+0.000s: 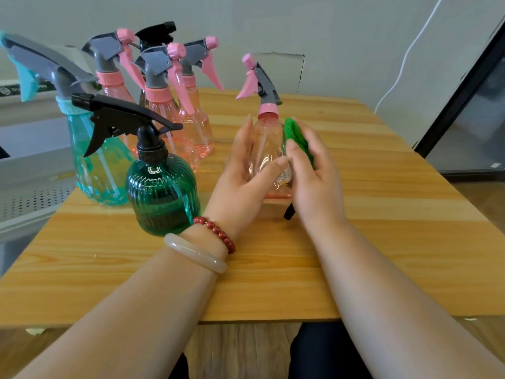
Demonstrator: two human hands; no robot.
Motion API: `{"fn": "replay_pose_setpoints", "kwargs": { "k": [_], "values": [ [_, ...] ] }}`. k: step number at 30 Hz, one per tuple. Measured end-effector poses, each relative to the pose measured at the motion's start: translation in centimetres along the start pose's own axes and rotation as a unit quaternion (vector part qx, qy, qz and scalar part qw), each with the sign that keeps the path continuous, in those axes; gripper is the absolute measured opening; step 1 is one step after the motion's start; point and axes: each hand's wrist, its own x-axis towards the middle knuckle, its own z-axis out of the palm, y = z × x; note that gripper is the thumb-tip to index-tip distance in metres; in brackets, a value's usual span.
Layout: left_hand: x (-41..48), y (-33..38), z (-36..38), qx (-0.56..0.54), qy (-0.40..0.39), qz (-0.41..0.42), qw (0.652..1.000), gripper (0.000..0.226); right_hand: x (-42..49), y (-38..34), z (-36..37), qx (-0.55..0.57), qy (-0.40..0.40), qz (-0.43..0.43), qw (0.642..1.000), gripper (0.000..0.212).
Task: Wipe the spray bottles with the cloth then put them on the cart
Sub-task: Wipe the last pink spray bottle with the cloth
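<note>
Most of the green cloth (pixel 296 135) is tucked behind the right hand (pixel 314 176), so only a folded, nubbly edge pokes out on top. Something small and black sticks out under that hand, no idea what it is. Both hands cover the lower half of the clear pink spray bottle (pixel 269 149), so I can't tell if its base touches the wood. Behind the three other pink-trigger bottles (pixel 164 105) at the far left, only the head of a black-topped bottle (pixel 157 34) shows.

The desk (pixel 355 242) is pale wood grain. Near its left edge stand a round, ribbed dark green bottle (pixel 162 192) with a black trigger and a taller faceted teal bottle (pixel 93 160) with a grey head.

The left hand (pixel 246 170), with a red bead bracelet (pixel 216 233) and a pale bangle (pixel 194 253) at the wrist, holds the pink bottle upright around mid-desk, fingers up the far side and thumb across the front. The right hand grips the cloth against the bottle's right shoulder.
</note>
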Motion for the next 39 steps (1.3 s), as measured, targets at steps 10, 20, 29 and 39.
{"fn": "replay_pose_setpoints", "kwargs": {
  "k": [10, 20, 29, 39],
  "values": [
    [-0.1, -0.5, -0.8, -0.006, 0.029, 0.056, 0.998, 0.063, -0.1, 0.0, -0.5, 0.02, -0.014, -0.065, 0.998, 0.034],
    [0.0, -0.2, -0.6, 0.002, 0.064, 0.064, 0.996, 0.059, -0.5, -0.1, -1.1, 0.062, -0.025, -0.065, 0.996, 0.037],
    [-0.2, -0.6, -0.2, 0.054, -0.002, 0.058, 0.997, 0.064, 0.1, 0.2, -1.2, 0.006, -0.01, -0.082, 0.997, 0.035],
    [-0.2, 0.6, -0.4, -0.037, 0.096, 0.043, 0.994, 0.05, -0.3, -0.8, -0.7, 0.103, 0.046, 0.045, 0.993, 0.022]
  ]
}}
